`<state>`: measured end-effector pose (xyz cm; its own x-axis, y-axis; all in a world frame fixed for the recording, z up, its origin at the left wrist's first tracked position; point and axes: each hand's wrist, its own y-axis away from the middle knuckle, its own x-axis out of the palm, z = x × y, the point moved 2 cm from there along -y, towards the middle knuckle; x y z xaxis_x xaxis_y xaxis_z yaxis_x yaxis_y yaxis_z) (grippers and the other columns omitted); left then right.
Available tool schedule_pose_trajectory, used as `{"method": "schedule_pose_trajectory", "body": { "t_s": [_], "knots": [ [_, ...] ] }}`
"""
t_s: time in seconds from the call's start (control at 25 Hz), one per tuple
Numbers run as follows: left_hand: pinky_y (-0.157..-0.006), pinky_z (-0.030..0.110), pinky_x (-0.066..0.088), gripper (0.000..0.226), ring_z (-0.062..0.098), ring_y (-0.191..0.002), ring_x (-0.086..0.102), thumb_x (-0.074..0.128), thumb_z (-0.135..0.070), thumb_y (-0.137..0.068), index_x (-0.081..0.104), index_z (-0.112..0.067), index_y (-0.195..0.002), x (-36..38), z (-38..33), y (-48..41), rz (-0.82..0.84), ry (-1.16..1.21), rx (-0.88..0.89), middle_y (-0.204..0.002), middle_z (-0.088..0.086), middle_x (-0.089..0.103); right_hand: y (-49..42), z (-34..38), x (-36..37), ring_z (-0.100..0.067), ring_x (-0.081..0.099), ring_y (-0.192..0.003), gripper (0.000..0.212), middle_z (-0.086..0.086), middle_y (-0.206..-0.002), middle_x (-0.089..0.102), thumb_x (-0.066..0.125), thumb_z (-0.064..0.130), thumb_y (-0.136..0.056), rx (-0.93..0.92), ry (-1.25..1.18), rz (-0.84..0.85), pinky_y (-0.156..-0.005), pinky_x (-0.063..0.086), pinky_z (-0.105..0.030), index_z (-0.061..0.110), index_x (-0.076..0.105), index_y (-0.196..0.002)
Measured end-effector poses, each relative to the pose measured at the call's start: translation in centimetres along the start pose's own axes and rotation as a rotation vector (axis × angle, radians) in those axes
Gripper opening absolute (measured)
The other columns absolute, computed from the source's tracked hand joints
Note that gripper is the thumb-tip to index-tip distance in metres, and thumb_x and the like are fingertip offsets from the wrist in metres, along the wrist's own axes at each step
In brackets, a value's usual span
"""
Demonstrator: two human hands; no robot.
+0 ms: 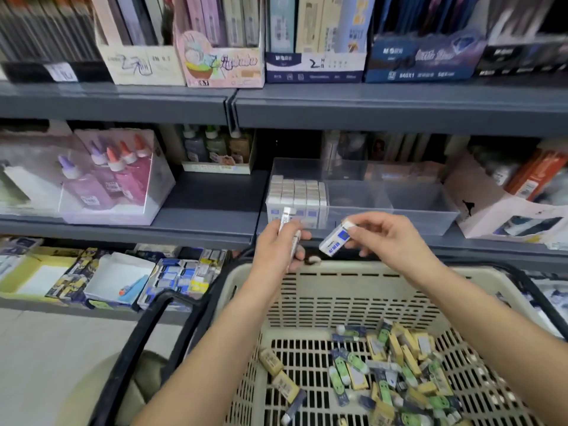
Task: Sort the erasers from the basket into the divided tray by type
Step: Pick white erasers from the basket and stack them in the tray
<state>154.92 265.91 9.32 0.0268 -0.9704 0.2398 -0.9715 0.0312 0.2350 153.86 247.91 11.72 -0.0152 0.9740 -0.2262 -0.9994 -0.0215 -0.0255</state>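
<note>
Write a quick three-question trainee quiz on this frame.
1. True or false: the left hand is empty.
2. Which front compartment of the divided tray holds stacked erasers? A left, B middle, C right.
3. Fill in: the right hand pinches a blue-and-white ____.
Key: 1 false, it grips erasers. 2 A. 3 eraser.
</note>
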Motion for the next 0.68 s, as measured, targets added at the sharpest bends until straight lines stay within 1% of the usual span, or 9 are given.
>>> {"method": "schedule_pose_trajectory", "body": {
  "t_s": [0.08,0.24,0.32,0.36,0.44,0.52,0.56,0.6,0.68],
  "knots": [
    [-0.036,0.019,0.026,0.007,0.008,-0.044,0.045,0.053,-0.018,-0.09,0.054,-0.013,-0.086,-0.8,-1.0,-1.9,-0.045,0.023,0.038,-0.075,0.001,0.066,-3.1,1.2,0.5,-0.002,0.066,-0.058,0.009,-0.009,-0.079,0.069,0.06,0.0,-0.086,-0.027,0.009,-0.051,-0.051,0.049,-0.013,0.007,0.065,-0.09],
    [-0.035,0.019,0.026,0.009,0.009,-0.044,0.043,0.049,-0.016,-0.089,0.054,-0.009,-0.087,-2.9,-1.5,-4.7,-0.074,0.199,-0.014,-0.076,0.005,0.066,-9.7,2.3,2.1,-0.002,0.065,-0.052,0.017,-0.01,-0.079,0.067,0.061,-0.003,-0.084,-0.004,-0.05,-0.153,-0.051,0.05,-0.01,0.012,0.061,-0.077],
    [-0.034,0.019,0.025,0.011,0.009,-0.044,0.042,0.048,-0.017,-0.087,0.055,-0.009,-0.084,-3.5,-1.4,-5.2,-0.105,0.21,-0.018,-0.075,0.006,0.066,-12.9,2.3,2.9,0.0,0.064,-0.049,0.02,-0.012,-0.084,0.066,0.06,-0.003,-0.085,-0.008,-0.071,-0.188,-0.052,0.051,-0.011,0.014,0.06,-0.075],
    [-0.034,0.019,0.025,0.011,0.008,-0.044,0.042,0.047,-0.017,-0.087,0.055,-0.01,-0.083,-3.6,-1.4,-5.3,-0.121,0.196,-0.01,-0.075,0.005,0.066,-14.4,2.1,3.2,0.0,0.064,-0.051,0.019,-0.015,-0.089,0.067,0.06,0.0,-0.086,-0.018,-0.018,-0.188,-0.056,0.052,-0.012,0.015,0.06,-0.076],
    [-0.035,0.019,0.025,0.011,0.007,-0.044,0.042,0.047,-0.018,-0.086,0.056,-0.012,-0.081,-3.8,-1.4,-5.6,-0.14,0.164,0.017,-0.074,0.003,0.066,-17.0,1.7,3.6,-0.004,0.067,-0.068,0.011,-0.02,-0.102,0.067,0.061,0.007,-0.086,-0.062,0.152,-0.165,-0.076,0.054,-0.024,0.018,0.062,-0.085],
    [-0.036,0.019,0.025,0.013,0.007,-0.045,0.043,0.047,-0.018,-0.087,0.056,-0.014,-0.079,-3.9,-1.4,-5.7,-0.143,0.154,0.037,-0.071,0.001,0.066,-18.6,1.5,4.3,-0.02,0.065,-0.091,0.009,-0.017,-0.106,0.067,0.063,0.011,-0.086,-0.11,0.298,-0.117,-0.093,0.048,-0.036,0.017,0.064,-0.093],
    [-0.036,0.019,0.025,0.013,0.007,-0.044,0.043,0.047,-0.018,-0.088,0.056,-0.015,-0.079,-3.9,-1.4,-5.7,-0.146,0.151,0.036,-0.07,0.001,0.066,-19.1,1.5,4.8,-0.021,0.065,-0.091,0.009,-0.015,-0.103,0.068,0.064,0.011,-0.086,-0.124,0.324,-0.08,-0.093,0.047,-0.034,0.016,0.064,-0.093],
    [-0.036,0.02,0.025,0.013,0.008,-0.044,0.043,0.047,-0.018,-0.088,0.056,-0.015,-0.08,-4.0,-1.4,-5.7,-0.153,0.146,0.028,-0.069,0.0,0.067,-19.5,1.4,5.3,-0.015,0.066,-0.084,0.009,-0.013,-0.097,0.069,0.064,0.011,-0.085,-0.122,0.333,-0.041,-0.088,0.049,-0.028,0.016,0.064,-0.093],
    [-0.037,0.02,0.024,0.012,0.008,-0.044,0.043,0.047,-0.017,-0.089,0.056,-0.015,-0.081,-3.9,-1.3,-5.7,-0.16,0.141,0.014,-0.07,-0.001,0.067,-20.0,1.2,6.3,0.001,0.065,-0.064,0.008,-0.003,-0.081,0.069,0.066,0.013,-0.085,-0.09,0.304,0.016,-0.069,0.051,-0.013,0.017,0.064,-0.091]
  ]
}}
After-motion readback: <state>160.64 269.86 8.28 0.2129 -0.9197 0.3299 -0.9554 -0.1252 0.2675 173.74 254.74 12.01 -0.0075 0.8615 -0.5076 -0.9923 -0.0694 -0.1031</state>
